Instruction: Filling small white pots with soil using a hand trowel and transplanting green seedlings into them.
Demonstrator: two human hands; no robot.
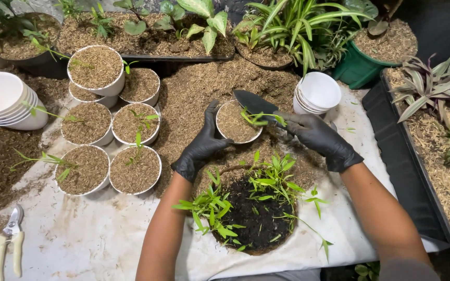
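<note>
My left hand, in a black glove, grips the near-left rim of a small white pot filled with brown husk. My right hand, also gloved, holds a small green seedling over that pot, together with a dark trowel whose blade points away over the pot's far rim. Just below my hands lies a round clump of dark soil with several green shoots growing from it.
Several husk-filled white pots with seedlings stand at left. Stacked empty white pots sit far left and at centre right. Pruning shears lie at bottom left. Black trays and a green pot line the right and back.
</note>
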